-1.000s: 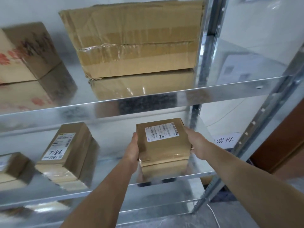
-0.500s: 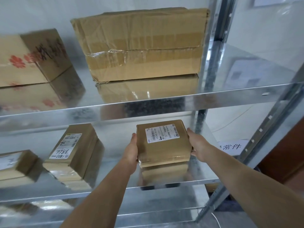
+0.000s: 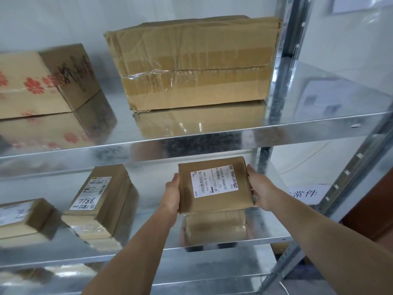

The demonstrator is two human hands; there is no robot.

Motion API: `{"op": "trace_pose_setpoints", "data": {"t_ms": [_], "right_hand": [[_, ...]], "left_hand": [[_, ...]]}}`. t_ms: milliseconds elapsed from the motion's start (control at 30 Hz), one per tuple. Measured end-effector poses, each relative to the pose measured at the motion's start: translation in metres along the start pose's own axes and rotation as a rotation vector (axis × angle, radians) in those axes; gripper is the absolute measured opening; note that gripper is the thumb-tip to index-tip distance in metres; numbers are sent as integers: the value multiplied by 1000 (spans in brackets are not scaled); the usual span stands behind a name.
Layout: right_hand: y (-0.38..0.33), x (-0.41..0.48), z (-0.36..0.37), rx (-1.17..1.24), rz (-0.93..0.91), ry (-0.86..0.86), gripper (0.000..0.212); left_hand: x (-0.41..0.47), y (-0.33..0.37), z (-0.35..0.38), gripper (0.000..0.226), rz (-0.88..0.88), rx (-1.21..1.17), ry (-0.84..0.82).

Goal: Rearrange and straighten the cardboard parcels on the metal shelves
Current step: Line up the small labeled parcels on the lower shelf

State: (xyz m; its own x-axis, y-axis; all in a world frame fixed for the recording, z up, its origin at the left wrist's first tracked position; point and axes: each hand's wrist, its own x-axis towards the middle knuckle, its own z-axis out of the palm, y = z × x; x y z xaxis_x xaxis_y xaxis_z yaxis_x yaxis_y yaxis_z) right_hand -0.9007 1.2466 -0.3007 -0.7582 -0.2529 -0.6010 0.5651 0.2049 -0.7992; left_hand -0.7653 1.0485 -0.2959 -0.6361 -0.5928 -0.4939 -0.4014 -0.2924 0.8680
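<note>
I held the small labelled parcel (image 3: 214, 185) pinched between my left hand (image 3: 171, 193) and right hand (image 3: 259, 191) on the lower shelf (image 3: 148, 228), its long axis running slightly skewed from the shelf's front edge.

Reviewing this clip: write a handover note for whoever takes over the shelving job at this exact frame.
Left hand and right hand: both in a grip on the sides of the small brown labelled parcel, on the lower metal shelf, roughly square to its edge.
Left: the brown parcel marked 7786 sits skewed; straighten it. The large taped cardboard box on the upper shelf looks slightly turned.
</note>
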Motion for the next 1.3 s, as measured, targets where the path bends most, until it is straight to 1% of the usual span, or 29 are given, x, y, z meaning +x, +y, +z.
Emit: {"op": "trace_pose_setpoints", "data": {"t_ms": [67,167,233,367,400,500,533,733,833,1000,1167,1300], "right_hand": [[-1,2,0,18,-14,5,53],[-3,1,1,54,-46,-4,49],[-4,1,1,82,-61,-15,54],[-4,2,1,105,-57,-15,61],[-3,2,1,109,-52,-11,62],[-3,1,1,118,-28,5,65],[-2,1,1,122,-18,6,66],[2,0,4,132,-11,21,66],[2,-1,6,106,-10,32,66],[2,-5,6,83,-7,38,65],[3,-6,6,70,1,35,64],[2,-6,4,13,-14,82,64]], "left_hand": [[2,-1,-1,50,10,-4,4],[5,-4,-2,48,41,-5,-10],[3,-4,-1,50,33,-24,-31],[3,-6,-3,47,-4,-87,-27],[3,-7,-3,48,-16,-106,-32],[5,-6,-8,67,-39,-151,-54],[7,-6,-10,70,-44,-165,-54],[5,-1,-12,57,-13,-169,-57],[5,-1,-13,58,-8,-163,-50],[0,1,-10,67,-9,-154,-57],[-3,3,-12,65,-11,-161,-63],[-2,5,-16,68,6,-140,-31]]}}
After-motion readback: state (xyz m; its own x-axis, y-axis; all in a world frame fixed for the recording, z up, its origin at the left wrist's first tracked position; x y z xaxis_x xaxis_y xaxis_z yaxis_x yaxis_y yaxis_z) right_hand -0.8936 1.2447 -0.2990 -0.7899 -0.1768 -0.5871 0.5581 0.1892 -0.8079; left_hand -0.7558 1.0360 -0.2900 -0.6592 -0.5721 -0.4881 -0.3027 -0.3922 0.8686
